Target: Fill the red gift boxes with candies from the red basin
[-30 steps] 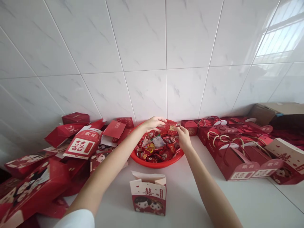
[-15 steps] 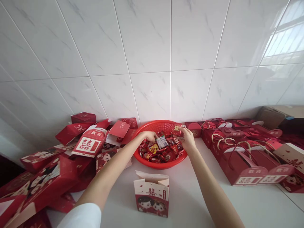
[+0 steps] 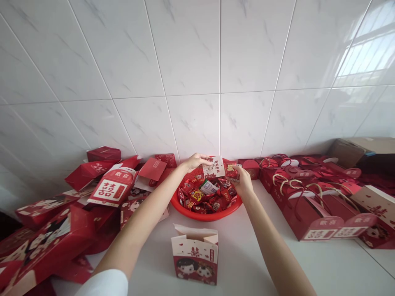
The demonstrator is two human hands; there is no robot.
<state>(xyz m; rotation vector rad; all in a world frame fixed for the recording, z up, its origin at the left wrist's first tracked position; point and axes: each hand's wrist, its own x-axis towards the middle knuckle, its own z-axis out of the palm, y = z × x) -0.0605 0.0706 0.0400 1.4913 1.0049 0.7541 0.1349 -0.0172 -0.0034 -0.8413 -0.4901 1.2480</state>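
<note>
My left hand [image 3: 196, 162] grips a white-and-red printed packet [image 3: 217, 167] by its left edge, raised above the back of a red plastic basket [image 3: 197, 215]. Between the fingers of my right hand [image 3: 243, 179] is a red candy packet [image 3: 230, 168], held over the basket's right side. Wrapped candies [image 3: 212, 203], mostly red, fill the basket, with a green-and-white packet [image 3: 209, 187] lying on top. In front of the basket stands an upright gift box [image 3: 195, 261] with its top open and two cartoon figures on its face.
Red gift boxes [image 3: 112, 186] lie in a loose heap on the left. Rows of boxes with rope handles [image 3: 311, 209] stand on the right, a cardboard box [image 3: 364, 152] behind them. A tiled wall [image 3: 194, 123] rises behind the table.
My left hand has risen out of the candies and now holds up the white-and-red packet. My right hand keeps its red packet, in nearly the same place.
</note>
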